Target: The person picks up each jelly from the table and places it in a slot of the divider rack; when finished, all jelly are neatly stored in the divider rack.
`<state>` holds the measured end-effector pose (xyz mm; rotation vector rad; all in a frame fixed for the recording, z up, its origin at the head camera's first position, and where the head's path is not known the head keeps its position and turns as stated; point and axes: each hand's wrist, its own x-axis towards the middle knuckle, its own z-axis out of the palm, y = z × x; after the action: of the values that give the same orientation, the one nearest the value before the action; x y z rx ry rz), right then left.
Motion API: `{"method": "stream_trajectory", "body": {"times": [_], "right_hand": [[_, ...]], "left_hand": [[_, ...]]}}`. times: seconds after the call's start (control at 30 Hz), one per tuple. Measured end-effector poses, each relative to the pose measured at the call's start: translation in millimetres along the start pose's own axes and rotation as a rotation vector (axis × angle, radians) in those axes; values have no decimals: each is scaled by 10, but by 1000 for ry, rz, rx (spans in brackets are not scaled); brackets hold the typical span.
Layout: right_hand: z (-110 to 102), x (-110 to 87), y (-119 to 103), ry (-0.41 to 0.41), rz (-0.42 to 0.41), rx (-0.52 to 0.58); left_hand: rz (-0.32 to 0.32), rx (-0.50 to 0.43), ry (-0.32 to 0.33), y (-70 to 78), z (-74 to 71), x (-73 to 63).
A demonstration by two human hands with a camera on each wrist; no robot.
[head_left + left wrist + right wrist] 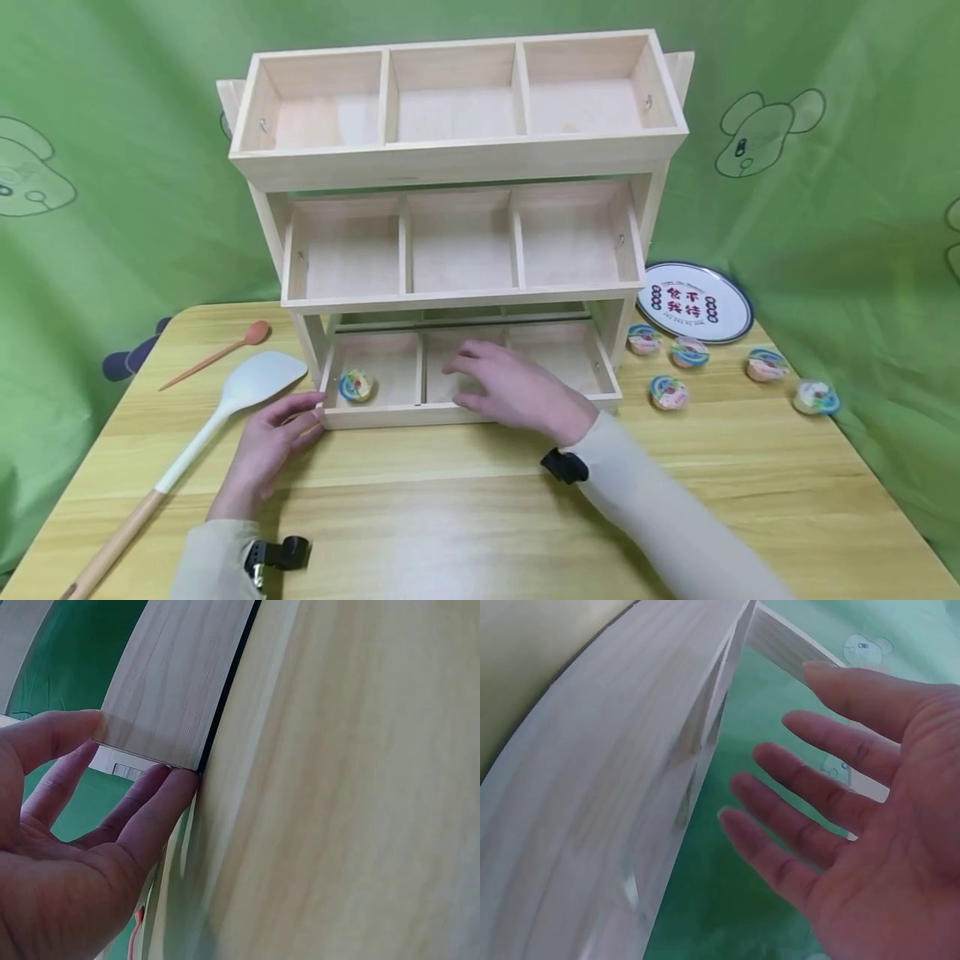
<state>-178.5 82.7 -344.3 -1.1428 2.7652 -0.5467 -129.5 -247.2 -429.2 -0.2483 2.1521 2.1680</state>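
Observation:
A three-tier wooden rack [457,158] stands at the back of the table, each tier split into three compartments. At the left front corner of the bottom tray [390,419], my left hand [272,446] grips the end of the front board, its thumb [64,735] at the upper edge and fingers at the lower corner. My right hand [517,387] hovers over the bottom tray's middle part, fingers spread and holding nothing in the right wrist view. One small jelly cup [356,386] with a blue-rimmed lid lies in the bottom tray's left compartment.
Right of the rack lie several jelly cups [667,392] and an oval plate [693,302] with red characters. A white spatula [258,379] with a wooden handle and a small orange spoon [257,333] lie at left. Green cloth [825,208] hangs behind.

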Motion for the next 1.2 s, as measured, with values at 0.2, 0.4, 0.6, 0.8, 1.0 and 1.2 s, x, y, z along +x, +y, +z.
{"method": "stream_trajectory", "body": {"times": [0.2, 0.4, 0.6, 0.8, 1.0, 1.2], "right_hand": [[-128, -207, 113, 57, -21, 29], [-199, -384, 290, 84, -21, 50], [-262, -556, 425, 104, 52, 48], [-353, -753, 552, 123, 123, 40], [-414, -942, 680, 149, 156, 29], [-429, -1090, 784, 185, 200, 39]], "left_hand": [[1, 8, 7, -7, -5, 0], [6, 11, 9, -12, -22, -5], [13, 2, 6, -13, -40, -6], [16, 4, -4, -2, -33, 14], [7, 9, -5, 10, -7, 25], [6, 5, -10, 11, -12, 21]]}}
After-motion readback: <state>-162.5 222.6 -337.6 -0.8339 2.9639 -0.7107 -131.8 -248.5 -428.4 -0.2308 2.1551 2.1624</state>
